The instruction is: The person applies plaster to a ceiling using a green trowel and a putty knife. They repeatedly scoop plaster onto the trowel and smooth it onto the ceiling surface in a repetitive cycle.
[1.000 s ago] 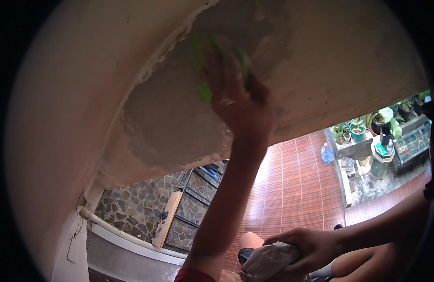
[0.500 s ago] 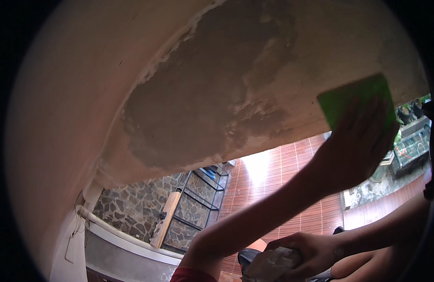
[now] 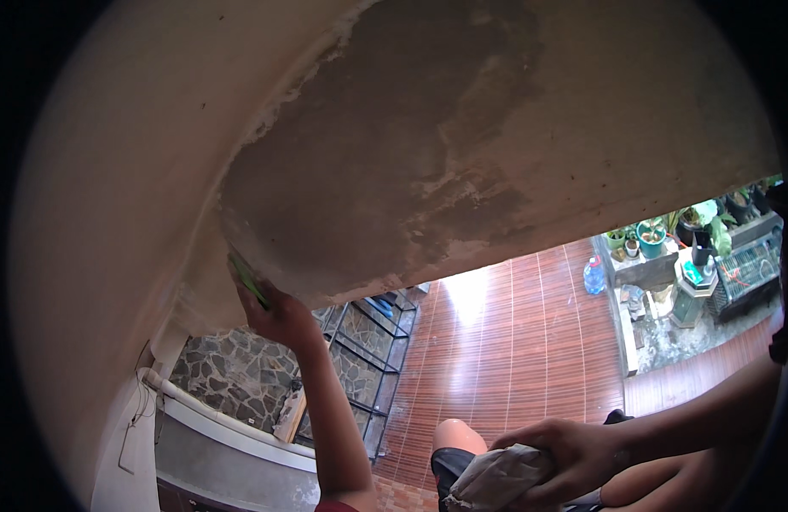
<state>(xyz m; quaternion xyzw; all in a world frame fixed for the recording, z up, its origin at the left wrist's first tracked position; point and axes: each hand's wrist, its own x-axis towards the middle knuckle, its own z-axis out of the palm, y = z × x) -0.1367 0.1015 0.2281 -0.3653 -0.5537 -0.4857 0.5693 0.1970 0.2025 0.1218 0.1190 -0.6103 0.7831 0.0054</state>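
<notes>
With fingers wrapped round it, my left hand (image 3: 277, 314) grips a flat green scraper (image 3: 248, 279), seen nearly edge-on. The scraper is at the lower left border of a grey patch (image 3: 326, 196) on the pale plastered surface (image 3: 616, 128); whether it touches is hard to tell. Lower down, my right hand (image 3: 577, 456) is closed round a crumpled whitish plastic bag (image 3: 498, 480) near my knees. What the bag contains is hidden.
A black metal rack (image 3: 360, 363) stands over stone paving on the left, with a wooden plank (image 3: 290, 414) beside it. Red-brown striped floor (image 3: 505, 341) lies below. Potted plants (image 3: 651, 235), a blue water bottle (image 3: 593, 275) and a green crate (image 3: 748, 271) are at right.
My left hand has swept the green scraper from the right side of the surface to its lower left, turning it edge-on. My right hand keeps hold of the bag, almost in place.
</notes>
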